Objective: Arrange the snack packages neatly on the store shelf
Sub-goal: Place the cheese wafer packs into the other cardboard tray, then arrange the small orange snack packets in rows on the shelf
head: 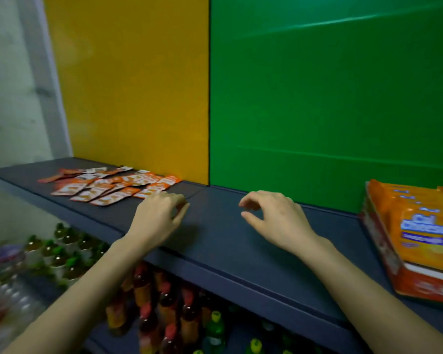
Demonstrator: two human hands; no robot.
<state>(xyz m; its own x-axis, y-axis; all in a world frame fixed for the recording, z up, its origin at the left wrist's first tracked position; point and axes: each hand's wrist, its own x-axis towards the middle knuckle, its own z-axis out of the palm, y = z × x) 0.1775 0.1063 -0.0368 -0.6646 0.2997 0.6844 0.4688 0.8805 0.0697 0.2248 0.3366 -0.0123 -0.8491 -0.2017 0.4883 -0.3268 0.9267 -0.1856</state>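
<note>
The snack packages (108, 186) are spread flat on the left part of the shelf (241, 241), close to the yellow back panel (133, 85). They are small, thin, rectangular sachets, orange with white patches. Most are laid with the long axis running from the shelf's front edge toward the back panel, though several are skewed and many overlap, so no straight row is formed. Their print is too blurred to be read.

The left hand (159, 215) is held over the shelf just beside the nearest sachet, its fingers loosely curled with nothing seen between them; whether the sachet is touched cannot be told. The right hand (279, 221) is held well apart from the sachets, in front of the green back panel (330, 98), its fingers bent, its thumb apart from them, and nothing held.

At the far right of the shelf a large glossy orange bag (420, 231) with blue lettering is laid on top of a red-orange pack (425, 284). The shelf is dark blue-grey and matt, with a raised front lip. On the level below, bottles with red caps (169, 302) and others with green caps (62, 249) are stood upright. A pale grey wall (10, 98) is seen at the left.
</note>
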